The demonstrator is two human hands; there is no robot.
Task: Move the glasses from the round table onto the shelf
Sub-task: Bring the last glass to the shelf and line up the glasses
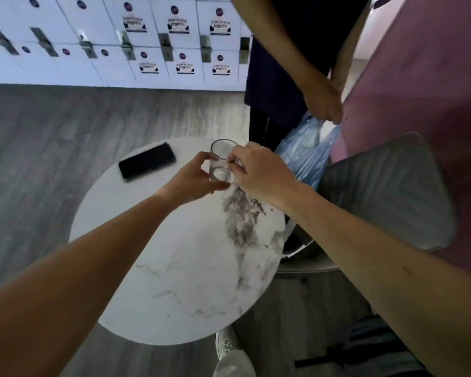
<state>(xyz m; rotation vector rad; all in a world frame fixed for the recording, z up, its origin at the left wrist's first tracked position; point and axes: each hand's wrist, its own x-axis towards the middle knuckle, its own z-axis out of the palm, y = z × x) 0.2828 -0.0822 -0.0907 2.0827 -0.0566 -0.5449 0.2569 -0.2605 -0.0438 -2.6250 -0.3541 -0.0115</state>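
Observation:
A clear drinking glass (221, 161) is upright at the far side of the round white marble table (174, 268). My left hand (193, 180) wraps its left side and base, thumb under the bottom edge. My right hand (259, 172) pinches its right wall near the rim. Whether the glass rests on the tabletop or is lifted slightly, I cannot tell. No shelf is in sight.
A black phone (147, 160) lies on the table's far left. Another person (291, 58) stands just beyond the table, holding a blue plastic bag (307, 153). A grey cushioned chair (386, 191) is to the right, white lockers (114, 39) at the back.

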